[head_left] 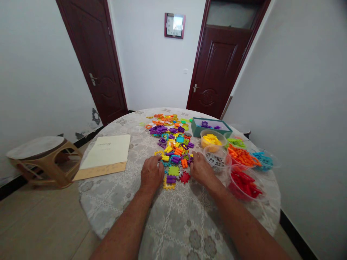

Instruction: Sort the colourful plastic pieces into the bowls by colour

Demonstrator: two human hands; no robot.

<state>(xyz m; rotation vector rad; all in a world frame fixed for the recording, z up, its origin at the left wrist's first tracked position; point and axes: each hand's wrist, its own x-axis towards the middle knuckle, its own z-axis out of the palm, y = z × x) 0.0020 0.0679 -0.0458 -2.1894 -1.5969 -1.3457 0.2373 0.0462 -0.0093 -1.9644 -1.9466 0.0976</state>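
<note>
A long heap of plastic gear-shaped toy pieces (174, 170) in many colours runs across the table, with small two-pronged connectors among them. My left hand (152, 172) rests at the heap's left edge, fingers curved and thumb apart, beside a yellow connector (165, 158). On the opposite edge lies my right hand (202, 169), its thumb and fingers apart against the pieces; a bit of yellow shows by its fingertips. Between the hands are an orange connector (184, 163) and a red gear (184, 177). Nearest me, a purple connector (171, 179) sits on a yellow square piece (169, 186).
At right stand clear bowls of sorted pieces: yellow (211, 140), grey (216, 159), orange (241, 155), blue (262, 161) and red (246, 184), plus green. Behind them is a green box (211, 126) with purple pieces. A paper folder (105, 153) lies left; a stool (43, 155) stands beyond.
</note>
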